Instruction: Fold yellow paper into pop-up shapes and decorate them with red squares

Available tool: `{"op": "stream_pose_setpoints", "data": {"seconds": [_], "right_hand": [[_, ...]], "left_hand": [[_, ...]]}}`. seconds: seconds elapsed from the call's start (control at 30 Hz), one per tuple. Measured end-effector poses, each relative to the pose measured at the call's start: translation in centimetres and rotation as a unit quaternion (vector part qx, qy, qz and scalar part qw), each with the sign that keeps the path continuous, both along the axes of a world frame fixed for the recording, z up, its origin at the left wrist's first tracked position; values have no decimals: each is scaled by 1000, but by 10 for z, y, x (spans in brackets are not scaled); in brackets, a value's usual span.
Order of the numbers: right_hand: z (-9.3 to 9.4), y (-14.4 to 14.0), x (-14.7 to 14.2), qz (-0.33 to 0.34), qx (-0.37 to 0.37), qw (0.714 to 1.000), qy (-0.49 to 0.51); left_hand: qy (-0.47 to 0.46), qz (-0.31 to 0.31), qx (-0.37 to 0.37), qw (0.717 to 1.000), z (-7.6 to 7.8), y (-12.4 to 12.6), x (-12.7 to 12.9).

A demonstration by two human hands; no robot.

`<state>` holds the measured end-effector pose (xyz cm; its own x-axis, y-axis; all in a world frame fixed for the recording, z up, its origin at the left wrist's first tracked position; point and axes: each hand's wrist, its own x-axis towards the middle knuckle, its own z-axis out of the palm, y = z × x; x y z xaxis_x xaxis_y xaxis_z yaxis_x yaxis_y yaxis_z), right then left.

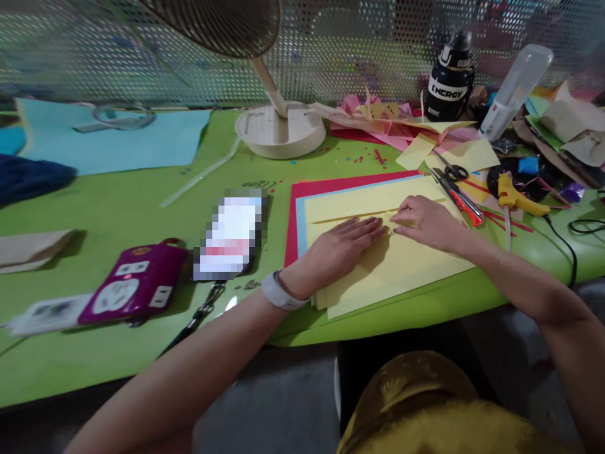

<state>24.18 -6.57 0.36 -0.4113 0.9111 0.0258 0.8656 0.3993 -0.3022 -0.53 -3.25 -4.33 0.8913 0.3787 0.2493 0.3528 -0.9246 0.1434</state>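
Table [118, 208]: green, wide, cluttered toward the right.
Fan base [281, 129]: cream, round, at centre back, stem tilted up to the left.
Light blue sheet [113, 139]: flat at back left, under a grey ring-shaped item.
Power strip [135, 287]: magenta with white sockets, front left.
Bottle [449, 79]: black with white lettering, upright at back right.
Paper scraps [392, 120]: pink and yellow, heaped beside the bottle.
Scissors [452, 169]: black-handled, on a loose yellow piece.
Cutter [460, 200]: red and black, just below the scissors.
Glue gun [517, 198]: yellow, lying at far right, black cord trailing off.
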Motion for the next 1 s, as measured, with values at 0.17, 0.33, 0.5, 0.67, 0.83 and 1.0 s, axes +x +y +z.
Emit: {"op": "stream_pose_setpoints", "data": {"seconds": [0.17, 0.33, 0.5, 0.67, 0.83, 1.0], "right_hand": [[0, -4, -7, 20, 50, 996, -76], [-1, -6, -10, 17, 65, 993, -97], [0, -6, -14, 12, 57, 991, -122], [-1, -5, -16, 12, 54, 989, -136], [-4, -4, -15, 9, 68, 988, -136], [-5, -4, -14, 9, 74, 989, -129]], "left_hand": [[-8, -13, 14, 1000, 1, -1, 1], [-14, -18, 11, 1000, -3, 2, 2], [-14, -16, -5, 1000, -3, 4, 3], [-10, -12, -4, 1000, 0, 3, 4], [3, -8, -8, 1000, 0, 3, 5], [4, -17, 5, 1000, -1, 3, 6]]}}
